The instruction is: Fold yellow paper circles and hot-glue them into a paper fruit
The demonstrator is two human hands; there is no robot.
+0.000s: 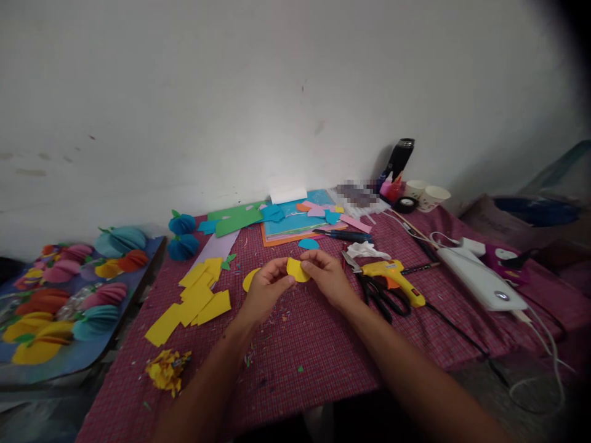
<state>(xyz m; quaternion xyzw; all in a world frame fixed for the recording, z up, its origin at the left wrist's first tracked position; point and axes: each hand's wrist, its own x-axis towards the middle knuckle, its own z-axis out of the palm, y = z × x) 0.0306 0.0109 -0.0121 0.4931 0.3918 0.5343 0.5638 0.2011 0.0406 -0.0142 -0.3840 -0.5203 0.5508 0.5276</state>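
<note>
Between my two hands is a small yellow paper piece (298, 271) with a curved edge, held above the checked cloth. The fingers of my left hand (270, 283) close on its left side. Thumb and fingers of my right hand (325, 274) pinch its right side. A rounded yellow paper (250, 280) shows just left of my left hand, partly hidden by it; whether it is touched I cannot tell. A blue half circle of paper (308, 244) lies beyond my hands. To the left are several yellow paper rectangles (198, 298) and a green paper leaf (229, 261).
Right of my hands lie black-handled scissors (383, 298), a yellow glue gun (392, 277) with a cord, and a white power bank-like box (480, 280). Paper cups (433, 198) and a black flask (402, 157) stand behind. Finished paper pumpkins (120, 240) fill a board at left.
</note>
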